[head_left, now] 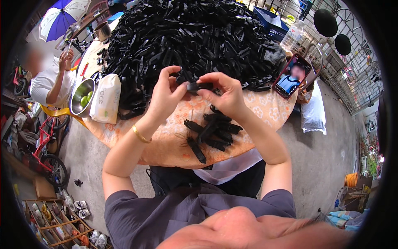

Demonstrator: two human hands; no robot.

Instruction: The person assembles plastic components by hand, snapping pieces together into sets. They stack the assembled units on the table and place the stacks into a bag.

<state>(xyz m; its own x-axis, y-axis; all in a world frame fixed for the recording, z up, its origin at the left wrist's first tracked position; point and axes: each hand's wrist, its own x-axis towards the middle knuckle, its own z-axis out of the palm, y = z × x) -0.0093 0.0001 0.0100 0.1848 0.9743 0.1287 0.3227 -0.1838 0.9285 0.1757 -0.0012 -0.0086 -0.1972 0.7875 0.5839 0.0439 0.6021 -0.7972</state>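
Between my two hands, over the table's near half, is a small black plastic piece [193, 86]. The thumb and fingers of my left hand [166, 92] pinch its left end. My right hand [226, 93] grips the right end, fingers curled over it. Its exact kind is too small to tell. Just beyond my hands rises a big heap of similar long black plastic pieces [182, 37]. Nearer to me, below my right hand, a smaller group of black pieces [215, 130] lies loosely piled on the orange flowered tablecloth [166, 143].
A steel bowl with green fruit [83, 97] and a white soft pack [105, 99] stand at the left. A phone [292, 76] leans upright at the right, near a clear plastic bottle [292, 35]. Another person [52, 79] sits at far left. A white bag [313, 110] hangs beyond the right edge.
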